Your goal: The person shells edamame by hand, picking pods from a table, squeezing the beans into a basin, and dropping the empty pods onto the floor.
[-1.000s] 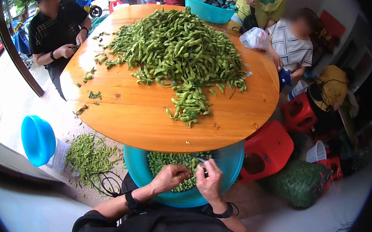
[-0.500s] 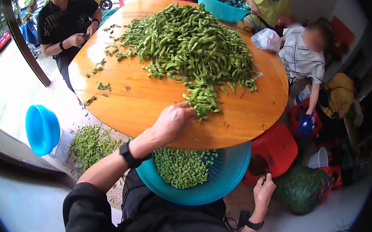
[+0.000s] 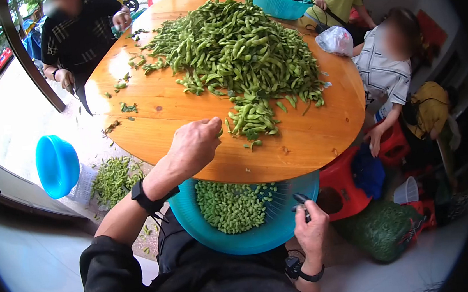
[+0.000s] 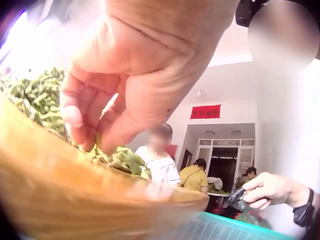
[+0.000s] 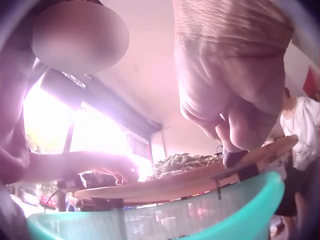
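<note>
Over the near edge of the wooden table [image 3: 185, 103], my left hand [image 3: 195, 144] pinches a green pod [image 3: 221, 131] between thumb and fingers, just left of a small cluster of pods [image 3: 254, 118]. Behind it rises the big heap of green pods [image 3: 241, 49]. My right hand [image 3: 311, 231] grips a small dark tool [image 3: 301, 198] above the right rim of a teal basin [image 3: 244, 249] holding shelled beans [image 3: 231, 208]. The left wrist view shows the pinching hand [image 4: 120, 80] at the pods and the tool [image 4: 236, 197] in my other hand.
Pods [image 3: 114, 180] lie on the floor at the left beside a blue basin [image 3: 57, 166]. At the right stand red stools [image 3: 336, 187] and a filled green net bag [image 3: 380, 230]. Several people are around the table; a plastic bag [image 3: 335, 41] sits at its right edge.
My left hand has pulled back leftward from the small cluster with a pod. My right hand, holding the tool, has moved up and left toward the basin's rim.
</note>
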`<action>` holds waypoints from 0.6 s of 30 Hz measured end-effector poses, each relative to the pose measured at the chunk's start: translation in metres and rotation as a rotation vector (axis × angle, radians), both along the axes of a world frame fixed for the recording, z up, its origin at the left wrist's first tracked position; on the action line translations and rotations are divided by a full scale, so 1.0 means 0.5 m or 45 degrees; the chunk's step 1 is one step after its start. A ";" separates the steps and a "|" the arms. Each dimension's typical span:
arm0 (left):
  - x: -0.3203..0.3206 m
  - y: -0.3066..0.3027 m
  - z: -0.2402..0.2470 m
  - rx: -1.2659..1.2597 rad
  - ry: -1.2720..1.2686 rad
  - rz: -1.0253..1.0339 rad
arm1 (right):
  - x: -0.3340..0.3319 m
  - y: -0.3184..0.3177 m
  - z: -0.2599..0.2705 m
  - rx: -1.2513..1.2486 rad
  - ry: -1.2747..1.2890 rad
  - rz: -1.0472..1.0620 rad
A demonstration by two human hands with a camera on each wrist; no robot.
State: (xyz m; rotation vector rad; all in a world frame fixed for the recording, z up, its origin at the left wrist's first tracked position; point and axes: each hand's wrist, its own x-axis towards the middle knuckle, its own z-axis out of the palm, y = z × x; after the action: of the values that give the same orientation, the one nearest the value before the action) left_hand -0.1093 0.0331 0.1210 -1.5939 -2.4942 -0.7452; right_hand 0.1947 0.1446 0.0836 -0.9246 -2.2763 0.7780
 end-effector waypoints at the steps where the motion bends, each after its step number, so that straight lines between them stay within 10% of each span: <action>1: 0.005 -0.011 0.008 -0.003 0.002 0.000 | -0.011 -0.002 -0.011 0.025 0.026 0.075; 5: 0.075 -0.035 -0.035 0.453 -1.734 -0.378 | -0.067 -0.038 0.002 -0.598 0.336 0.237; 10: 0.181 -0.029 -0.087 0.495 -2.009 -0.526 | -0.100 -0.047 0.012 -1.386 0.651 0.454; 18: 0.211 -0.036 -0.110 0.497 -1.926 -0.383 | -0.098 -0.038 -0.012 -1.553 0.637 0.495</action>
State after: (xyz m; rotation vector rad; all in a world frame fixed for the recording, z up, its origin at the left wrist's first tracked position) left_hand -0.0039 0.0152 0.0660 -1.4011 -2.2669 -3.1264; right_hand 0.1459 0.1256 0.0776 -0.5812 -1.3961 2.3685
